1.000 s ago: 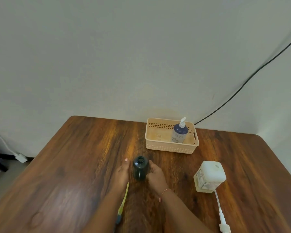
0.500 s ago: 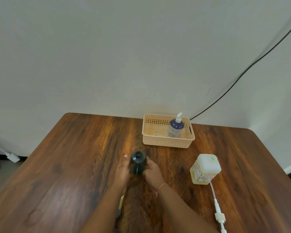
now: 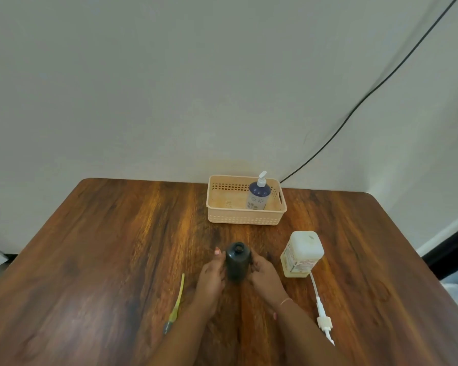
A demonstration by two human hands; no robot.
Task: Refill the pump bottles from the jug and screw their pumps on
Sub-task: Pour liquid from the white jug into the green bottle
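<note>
"Two hands on one item. The dark bottle (image 3: 238, 261) stands upright near the middle of the table (image 3: 103, 247), neck open, no pump fitted. The left hand (image 3: 209, 276) is curled against its left side and the right hand (image 3: 263, 272) against its right side; both are partly closed around the body and appear to grip it."

"And the supply?"

"The jug (image 3: 302, 254) stands just right of the bottle, apart from it. Whether its top is capped cannot be told. A white pump (image 3: 320, 307) with its tube lies on the table in front of the jug. A yellowish tube with a dark end (image 3: 176, 303), probably the dark bottle's pump, lies left of the left hand. At the far edge, a basket (image 3: 222, 217) holds a blue bottle (image 3: 258, 195) with its pump on."

"Risks?"

"In the inspector's judgement, filling is the step ahead. The bottle's neck is narrow and the jug is bulky, so a fast tilt would likely spill onto the table. If one hand alone steadies it, the bottle could tip. Both pumps lie loose; a passing forearm could sweep either off."
</note>
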